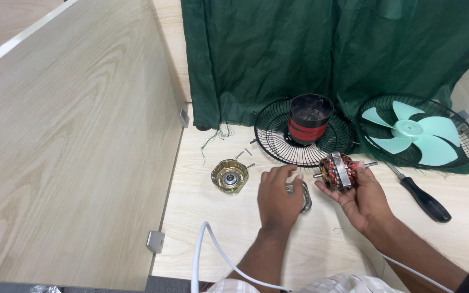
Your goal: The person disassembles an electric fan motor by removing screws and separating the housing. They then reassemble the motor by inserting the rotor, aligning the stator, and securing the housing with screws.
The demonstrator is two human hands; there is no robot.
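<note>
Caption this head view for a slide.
Right hand holds a copper-wound motor stator; left hand grips a round silver metal cover.

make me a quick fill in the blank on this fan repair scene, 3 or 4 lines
1. The right hand holds a motor core wound with ____ wire.
2. The left hand rests on a ____ part lying on the table.
3. The fan blade lying in a grille is light ____.
4. The screwdriver has a ____ handle.

Missing words: copper; metal; green; black
</note>
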